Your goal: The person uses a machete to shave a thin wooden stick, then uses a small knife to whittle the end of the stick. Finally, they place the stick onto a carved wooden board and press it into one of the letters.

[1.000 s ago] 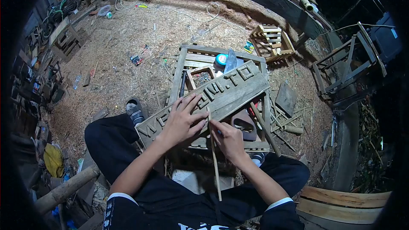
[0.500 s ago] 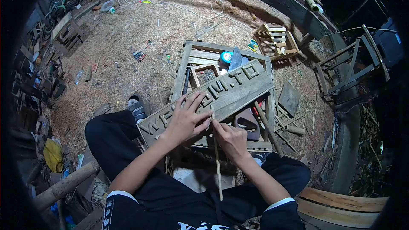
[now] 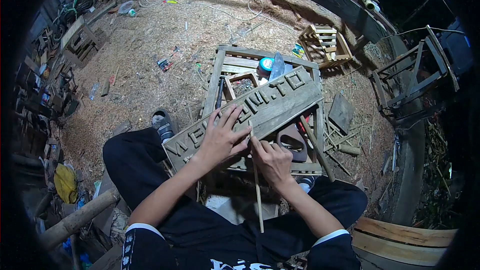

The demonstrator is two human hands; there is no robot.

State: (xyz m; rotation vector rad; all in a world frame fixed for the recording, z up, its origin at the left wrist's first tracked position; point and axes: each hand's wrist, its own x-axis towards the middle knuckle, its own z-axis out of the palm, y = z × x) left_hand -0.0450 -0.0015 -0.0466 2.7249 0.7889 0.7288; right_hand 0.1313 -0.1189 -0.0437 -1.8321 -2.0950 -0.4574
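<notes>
A wooden board [image 3: 285, 109] with raised letters lies tilted across a slatted wooden stand [image 3: 213, 82]. My left hand [image 3: 221, 137] rests on the board with its fingers spread, over some of the letters, its thumb and forefinger close to the tip of a thin wooden stick [image 3: 258, 195]. My right hand [image 3: 272, 159] is closed on that stick near its upper end, at the board's lower edge. The stick's lower part hangs down toward my lap.
On the stand are a blue-lidded jar [image 3: 266, 64], a small wooden box [image 3: 243, 85], a saw handle [image 3: 292, 142] and a rod [image 3: 318, 148]. A slatted crate [image 3: 341, 50] sits behind at right. A round pole [image 3: 80, 218] is at lower left.
The whole view has shifted very slightly. Both hands keep nearly the same places on the board and the stick.
</notes>
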